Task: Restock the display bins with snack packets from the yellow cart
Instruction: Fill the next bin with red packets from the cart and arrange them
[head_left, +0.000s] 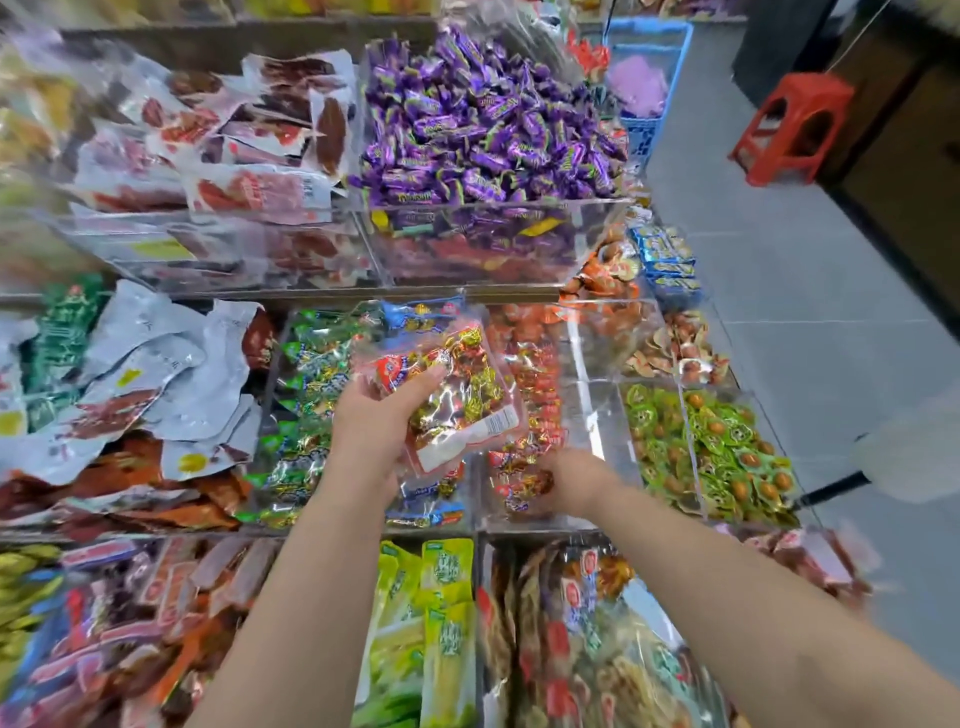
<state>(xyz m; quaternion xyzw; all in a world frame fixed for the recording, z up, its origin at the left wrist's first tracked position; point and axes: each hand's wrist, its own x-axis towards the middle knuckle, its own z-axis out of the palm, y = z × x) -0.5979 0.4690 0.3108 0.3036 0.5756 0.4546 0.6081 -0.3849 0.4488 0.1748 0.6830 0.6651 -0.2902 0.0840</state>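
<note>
Left hand (376, 423): grip curled round clear snack packet (462, 395), held above the display bin (597, 415). Right hand (569, 480): down in that bin among red candies (540, 374); blurred, possibly pinching some, cannot tell.

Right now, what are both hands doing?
Left hand: holding a clear candy bag.
Right hand: down among the red candies, grip cannot be told.

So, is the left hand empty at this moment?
No, the left hand grips a clear bag of wrapped sweets, with the thumb on top of it.
</note>
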